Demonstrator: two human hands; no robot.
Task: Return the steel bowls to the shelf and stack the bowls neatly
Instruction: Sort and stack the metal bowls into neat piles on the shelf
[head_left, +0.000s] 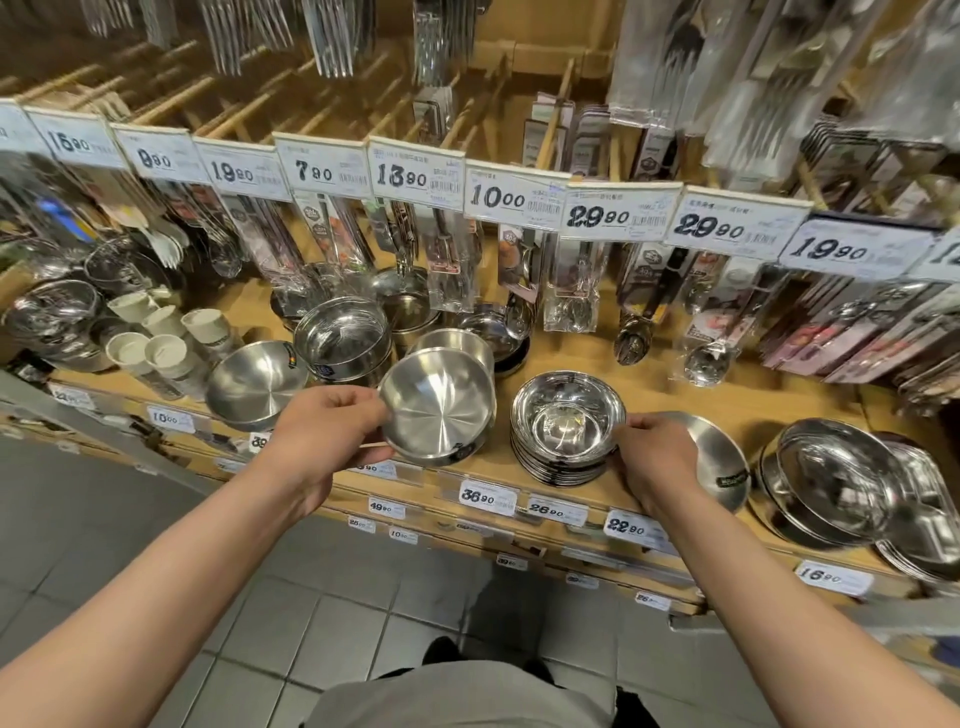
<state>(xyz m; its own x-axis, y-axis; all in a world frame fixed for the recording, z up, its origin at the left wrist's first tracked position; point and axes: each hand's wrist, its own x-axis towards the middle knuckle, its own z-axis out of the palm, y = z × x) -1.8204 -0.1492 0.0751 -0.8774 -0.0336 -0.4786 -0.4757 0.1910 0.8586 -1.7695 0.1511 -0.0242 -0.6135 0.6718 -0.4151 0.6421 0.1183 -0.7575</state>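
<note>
My left hand (324, 434) grips the left rim of a brushed steel bowl (439, 408), tilted toward me above the wooden shelf (670, 397). Another bowl of the same kind (457, 343) sits just behind it. To the right stands a stack of several shiny steel bowls (566, 426). My right hand (657, 457) touches the right side of that stack with its fingertips. Behind my right hand leans a matte steel bowl (719, 462), partly hidden by the hand. A similar brushed bowl (254, 382) rests at the left.
Deep steel containers (343, 338) stand behind the bowls. White cups (166, 343) sit at the left, lidded steel pans and trays (852, 483) at the right. Packaged utensils hang above behind price tags (514, 197). Shelf-edge labels (485, 496) line the front; grey floor tiles lie below.
</note>
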